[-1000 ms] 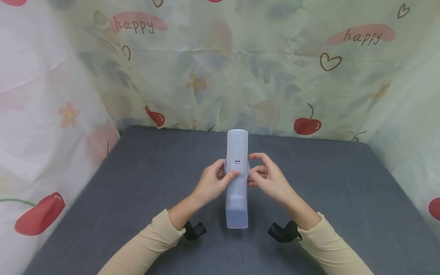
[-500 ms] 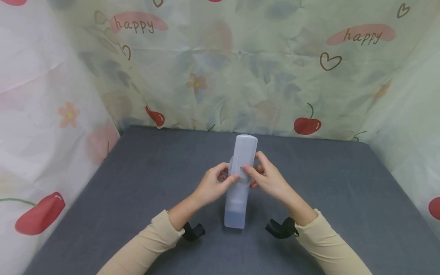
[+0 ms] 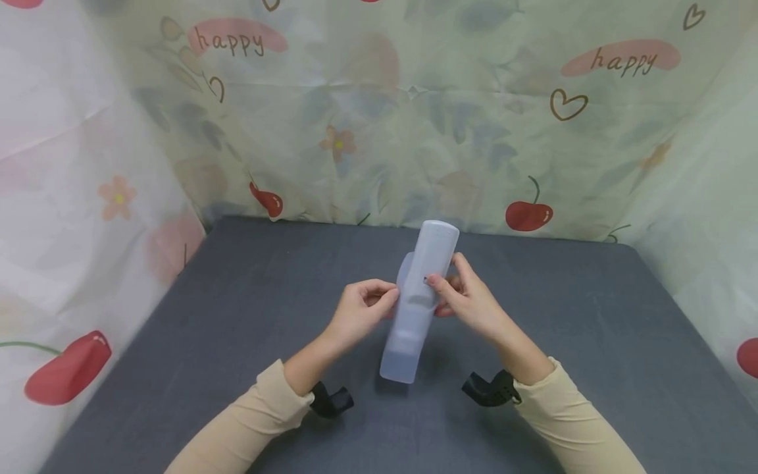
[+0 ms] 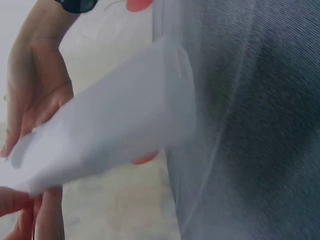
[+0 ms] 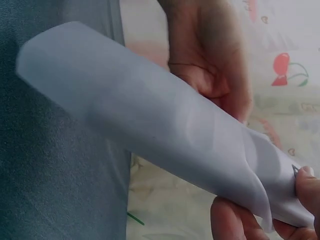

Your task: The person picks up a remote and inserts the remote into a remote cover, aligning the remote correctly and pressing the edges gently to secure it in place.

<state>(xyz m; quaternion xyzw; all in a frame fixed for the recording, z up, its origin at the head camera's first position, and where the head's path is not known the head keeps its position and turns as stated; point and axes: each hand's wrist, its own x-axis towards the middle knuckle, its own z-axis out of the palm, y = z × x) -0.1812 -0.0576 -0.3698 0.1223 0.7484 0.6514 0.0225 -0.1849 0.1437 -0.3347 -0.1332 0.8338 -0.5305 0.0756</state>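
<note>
White plastic device (image 3: 416,309), tilted above the grey table (image 3: 284,316).
My left hand (image 3: 358,309), thumb now off the front, pinches its edge; my right hand (image 3: 476,306) has it gripped, so probably bears the weight.

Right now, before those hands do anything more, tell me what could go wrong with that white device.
The white device might slip: it tilts in the grip of the right hand, while the left hand only reaches its side edge. Its lower end could knock the dark table.
</note>
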